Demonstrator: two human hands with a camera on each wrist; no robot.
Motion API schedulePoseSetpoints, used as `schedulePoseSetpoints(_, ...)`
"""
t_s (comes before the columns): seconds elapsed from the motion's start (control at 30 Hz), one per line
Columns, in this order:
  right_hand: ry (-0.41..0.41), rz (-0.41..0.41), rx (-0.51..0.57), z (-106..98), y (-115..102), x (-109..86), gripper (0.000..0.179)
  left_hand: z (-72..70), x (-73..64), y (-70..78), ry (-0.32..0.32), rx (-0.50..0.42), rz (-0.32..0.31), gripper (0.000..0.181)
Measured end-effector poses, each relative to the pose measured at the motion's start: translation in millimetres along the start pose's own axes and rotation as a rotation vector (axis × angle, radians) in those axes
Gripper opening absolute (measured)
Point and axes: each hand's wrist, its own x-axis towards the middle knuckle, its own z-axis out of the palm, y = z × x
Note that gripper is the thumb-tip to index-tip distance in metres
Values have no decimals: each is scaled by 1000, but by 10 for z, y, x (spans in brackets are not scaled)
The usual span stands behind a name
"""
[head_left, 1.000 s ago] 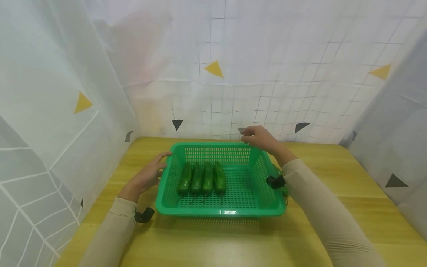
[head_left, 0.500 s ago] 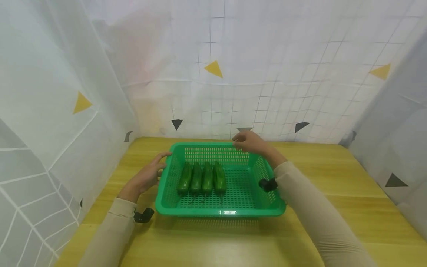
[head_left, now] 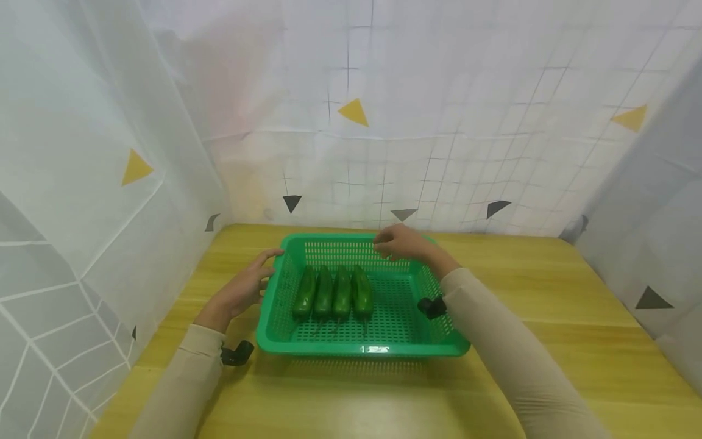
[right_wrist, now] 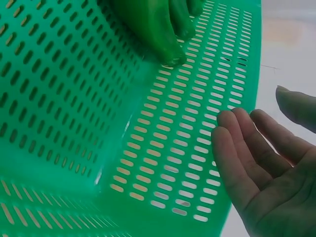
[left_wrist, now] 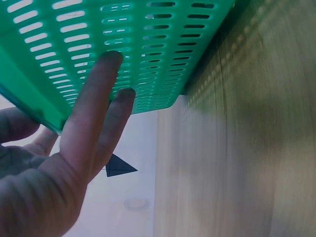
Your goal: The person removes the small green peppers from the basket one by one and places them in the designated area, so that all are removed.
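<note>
Several long green peppers (head_left: 333, 296) lie side by side in the left half of a green plastic basket (head_left: 362, 348), stems toward the near side. My left hand (head_left: 241, 292) is at the basket's left side. Its fairly straight fingers rest against the outer slotted wall in the left wrist view, with other fingers at the rim. My right hand (head_left: 404, 242) hovers over the back of the basket, to the right of the peppers. In the right wrist view its fingers are relaxed and slightly bent beside the slotted back wall (right_wrist: 182, 143), holding nothing.
The basket stands on a yellow wood-grain table (head_left: 548, 305). A white patterned sheet (head_left: 351, 164) hangs behind the table and along both sides. Each wrist carries a small black camera (head_left: 237, 353).
My right hand has moved left and slightly nearer, from above the back right rim to over the basket's inside. The left hand and the peppers in the basket stay where they were.
</note>
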Motion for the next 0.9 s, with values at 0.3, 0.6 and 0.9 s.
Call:
schedulePoseSetpoints(0.3, -47, 48, -51, 127, 22, 56, 45, -8, 9, -14, -12, -9, 6, 55)
schedulePoseSetpoints(0.6, -92, 92, -66, 244, 20, 82, 44, 7, 2, -17, -10, -16, 10, 56)
schedulePoseSetpoints(0.9, -118, 151, -140, 364, 78, 167, 32, -2, -2, -22, -16, -12, 12, 55)
